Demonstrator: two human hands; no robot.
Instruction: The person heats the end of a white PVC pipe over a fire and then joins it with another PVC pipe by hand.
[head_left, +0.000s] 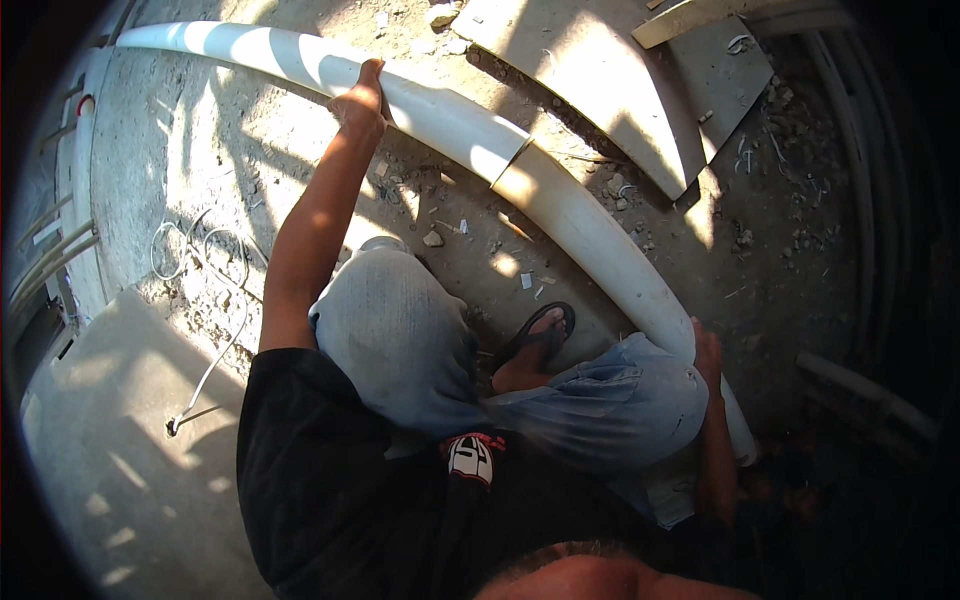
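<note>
A long white plastic pipe (440, 110) runs from the far left down to the near right, curved by the lens. At a joint it meets a second, duller length of white pipe (600, 225). My left hand (362, 105) is closed on the farther length, thumb on top and the fingers mostly hidden behind the pipe. My right hand (707, 350) grips the side of the nearer length beside my right knee; its fingers show only in part. The nearer pipe passes by my jeans and comes out again beyond my right forearm.
Flat pale boards (590, 75) lie on the dirt at the far right. A white cable (215, 365) loops over the ground to the left, next to a smooth concrete slab (130, 400). Small stones (433, 239) and scraps are scattered between the pipe and my sandalled foot (535, 340).
</note>
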